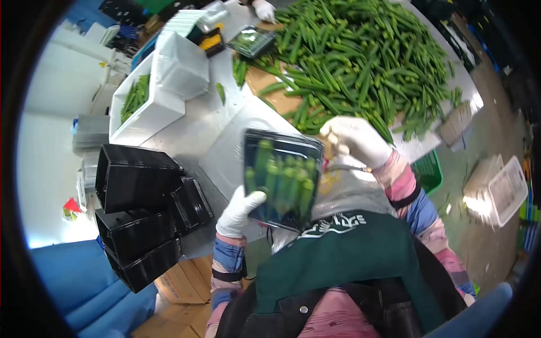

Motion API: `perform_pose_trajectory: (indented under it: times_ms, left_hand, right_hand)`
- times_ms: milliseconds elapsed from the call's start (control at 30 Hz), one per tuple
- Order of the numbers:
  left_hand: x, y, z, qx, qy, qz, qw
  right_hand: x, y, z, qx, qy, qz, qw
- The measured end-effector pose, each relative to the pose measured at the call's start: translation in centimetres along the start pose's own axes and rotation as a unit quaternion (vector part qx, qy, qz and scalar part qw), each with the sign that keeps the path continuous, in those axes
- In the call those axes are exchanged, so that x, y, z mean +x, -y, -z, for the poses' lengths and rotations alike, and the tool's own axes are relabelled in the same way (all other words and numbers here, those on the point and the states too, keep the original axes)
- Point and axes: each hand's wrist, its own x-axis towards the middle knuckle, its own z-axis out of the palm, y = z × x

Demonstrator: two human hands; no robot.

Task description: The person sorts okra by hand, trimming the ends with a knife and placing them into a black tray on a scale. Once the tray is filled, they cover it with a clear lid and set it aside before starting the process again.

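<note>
My left hand (239,213), in a white glove, grips the lower left side of a black tray of okra (282,183). Okra pods lie lengthwise in the tray under a shiny clear covering, and the tray is tilted toward me. My right hand (355,139), also gloved, is just past the tray's upper right corner, at the near edge of the okra pile (360,62). Its fingers are curled together, and what they hold, if anything, I cannot make out. Clear plastic film (352,194) lies below it, in front of my apron.
Stacked black trays (138,180) stand at the left. Behind them is a white foam box (147,128) with okra inside. Another filled tray (252,42) sits at the back, near another person's gloved hand (264,10). A green crate (429,172) is under the table's right side.
</note>
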Motion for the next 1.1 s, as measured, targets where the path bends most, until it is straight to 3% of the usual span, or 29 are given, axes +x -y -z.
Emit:
perform_pose_trajectory:
  times_ms: [33,100,133,167,200,233,267,300,333,433,500,533,633,733,833,1000,1100]
  left_hand:
    - [-0.4,0.2,0.3,-0.019,-0.045,-0.018,0.999]
    - [-0.5,3.5,3.7,-0.155,-0.113,-0.062,0.979]
    - [-0.7,2.6,2.4,-0.190,-0.175,-0.107,0.960]
    - [-0.8,1.7,1.1,-0.223,-0.236,-0.155,0.933]
    - [-0.8,1.8,1.7,-0.268,-0.241,-0.165,0.918]
    - [-1.0,1.9,2.6,-0.313,-0.245,-0.176,0.901]
    - [-1.1,1.9,3.1,-0.339,-0.182,-0.186,0.904]
    - [-1.3,1.9,3.2,-0.354,-0.157,-0.181,0.904]
    - [-1.2,1.8,2.7,-0.352,-0.138,-0.176,0.909]
    - [-0.9,2.3,1.7,-0.261,-0.135,-0.176,0.939]
    - [-0.8,2.9,1.8,-0.147,-0.155,-0.189,0.958]
    - [-0.8,2.1,0.9,-0.174,-0.144,-0.182,0.957]
    - [-0.5,1.3,-1.2,-0.193,-0.150,-0.177,0.953]
    - [-0.4,1.0,-1.9,-0.229,-0.157,-0.132,0.952]
    - [0.2,1.0,-2.7,-0.215,-0.154,-0.134,0.955]
    - [-0.7,0.9,-2.7,-0.209,-0.127,-0.122,0.962]
    - [-0.6,1.5,-2.2,-0.217,-0.130,-0.121,0.960]
  right_hand:
    - [0.0,-1.4,1.2,0.022,-0.036,-0.006,0.999]
    - [-0.2,-4.3,3.5,-0.169,-0.077,-0.037,0.982]
    - [-0.4,-7.7,5.2,-0.278,-0.074,-0.017,0.958]
    - [-0.9,-11.6,6.7,-0.461,-0.079,0.019,0.884]
    - [-2.0,-13.3,6.8,-0.478,-0.034,0.025,0.877]
    - [-2.9,-14.2,5.5,-0.555,-0.029,0.011,0.831]
    - [-3.6,-15.2,4.6,-0.575,0.014,-0.015,0.818]
    - [-3.8,-18.1,5.1,-0.585,0.061,0.043,0.808]
    - [-3.5,-17.9,4.2,-0.683,0.092,0.053,0.722]
    - [-2.2,-22.1,4.9,-0.771,0.069,0.136,0.618]
    - [-1.6,-23.7,5.6,-0.745,0.041,0.116,0.655]
    - [-1.4,-23.5,5.6,-0.731,0.028,0.110,0.673]
    - [-1.6,-21.5,5.2,-0.622,-0.083,0.229,0.744]
    - [-1.7,-22.1,4.4,-0.585,-0.084,0.138,0.795]
    - [-1.8,-22.2,4.9,-0.741,0.069,0.049,0.667]
    - [-1.8,-22.8,6.2,-0.657,-0.007,0.182,0.731]
    - [-2.7,-17.6,4.5,-0.693,0.071,0.021,0.717]
